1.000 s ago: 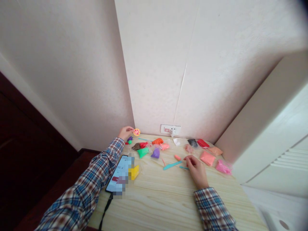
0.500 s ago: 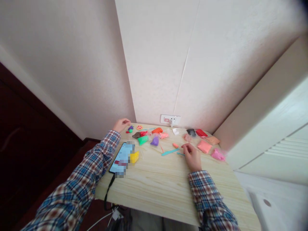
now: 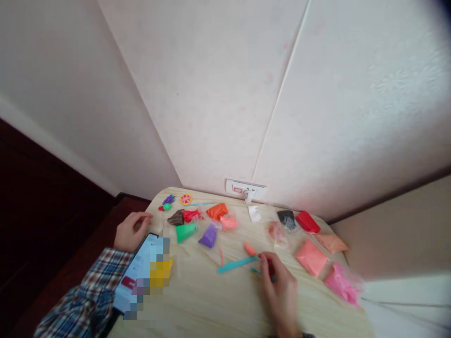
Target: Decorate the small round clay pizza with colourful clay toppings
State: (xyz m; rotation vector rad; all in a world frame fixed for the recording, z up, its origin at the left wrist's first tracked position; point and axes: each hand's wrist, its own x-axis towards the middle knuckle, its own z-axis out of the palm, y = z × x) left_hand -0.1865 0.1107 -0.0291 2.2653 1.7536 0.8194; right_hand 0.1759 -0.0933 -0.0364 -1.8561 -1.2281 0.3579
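My left hand (image 3: 129,230) rests at the table's left edge, just above a phone (image 3: 141,270), fingers loosely curled with nothing in them. My right hand (image 3: 278,287) lies on the wooden table (image 3: 211,305), fingers pinched on a thin teal tool (image 3: 259,271). A longer teal modelling stick (image 3: 235,265) and a small orange clay lump (image 3: 250,249) lie just left of it. A small yellow and pink clay disc (image 3: 186,199) sits at the far left corner beside a purple and green clay piece (image 3: 166,203).
Several small bags of coloured clay lie across the far side: green (image 3: 185,231), purple (image 3: 209,236), orange (image 3: 217,211), red (image 3: 307,221), salmon (image 3: 310,257), pink (image 3: 341,283). A wall socket (image 3: 245,188) sits behind them. A yellow clay piece (image 3: 161,271) lies by the phone.
My left hand let go of the clay disc at the far corner and drew back to the phone. The view moved closer and tilted. My right hand stays by the teal tools.
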